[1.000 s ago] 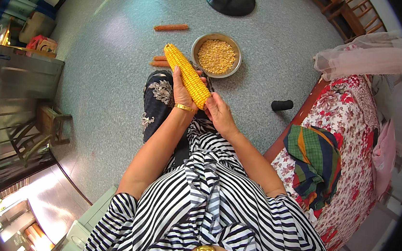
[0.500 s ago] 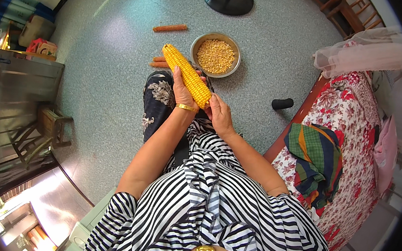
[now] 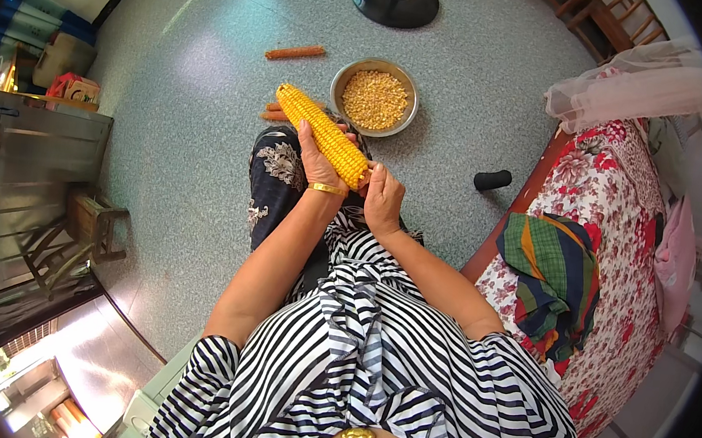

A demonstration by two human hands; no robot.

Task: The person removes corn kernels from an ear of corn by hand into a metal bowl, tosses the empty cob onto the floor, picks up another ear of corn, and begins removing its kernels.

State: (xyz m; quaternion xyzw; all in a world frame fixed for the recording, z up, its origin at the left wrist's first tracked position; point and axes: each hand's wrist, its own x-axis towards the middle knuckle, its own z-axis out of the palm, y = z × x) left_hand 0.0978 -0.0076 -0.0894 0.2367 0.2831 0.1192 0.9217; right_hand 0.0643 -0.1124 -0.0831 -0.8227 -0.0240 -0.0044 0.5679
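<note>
A full ear of yellow corn (image 3: 322,135) lies slantwise over my lap, its narrow end pointing away to the left. My left hand (image 3: 319,162) wraps round it from below, the thumb along its side. At the thick near end, my right hand (image 3: 384,195) is closed, with thumb and bent fingers pinching at the corn's end; the fingertips are partly hidden. Beyond my knees a metal bowl (image 3: 413,105) on the floor holds loose corn kernels (image 3: 374,99). One bare reddish cob (image 3: 295,52) lies left of the bowl, and more bare cobs (image 3: 273,116) show partly behind the corn.
A round black stand base (image 3: 395,0) stands on the speckled floor (image 3: 196,162) beyond the bowl. To the right is a bed with a floral cover (image 3: 487,295), a checked cloth (image 3: 550,276) on it. A black rounded object (image 3: 492,180) lies beside it. A wooden stool (image 3: 93,219) stands left.
My right hand has drawn its fingers in and turned slightly at the corn's thick end. The ear has dipped a little toward me in my left hand.
</note>
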